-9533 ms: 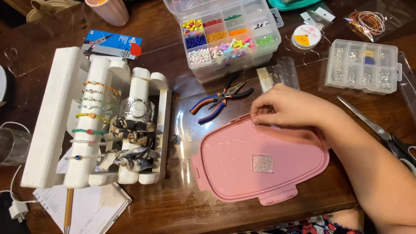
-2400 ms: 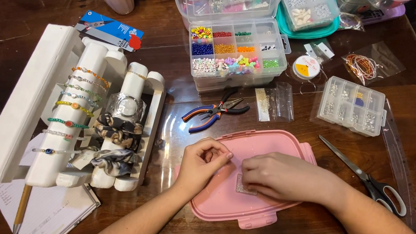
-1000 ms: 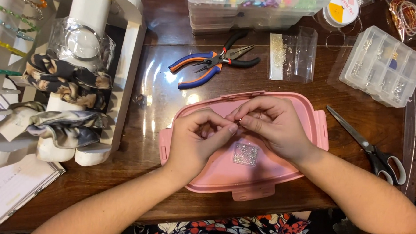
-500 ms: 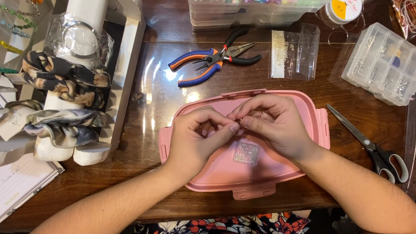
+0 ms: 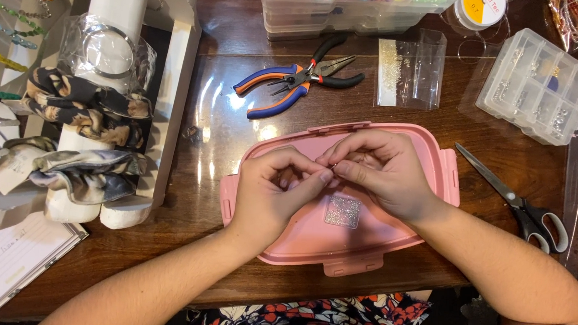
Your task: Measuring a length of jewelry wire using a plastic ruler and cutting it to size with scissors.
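Note:
My left hand (image 5: 278,191) and my right hand (image 5: 383,170) meet fingertip to fingertip over a pink plastic lid (image 5: 363,240) lying on the wooden table. Between the pinched fingertips sits a tiny thin piece, too small to identify; it looks like fine wire or a small finding. Both hands rest on the lid. A small glittery square patch (image 5: 343,211) lies on the lid just below my fingers.
Pliers with blue-orange and black handles (image 5: 292,81) lie beyond the lid. A small clear bag of tiny beads (image 5: 407,70), a clear compartment box (image 5: 539,86) and scissors (image 5: 518,202) are to the right. A white display stand with scrunchies and bracelets (image 5: 103,102) fills the left.
Since 9.5 s ago my left hand has joined my right over the lid. In the last second both hands stay pinched together, barely shifting.

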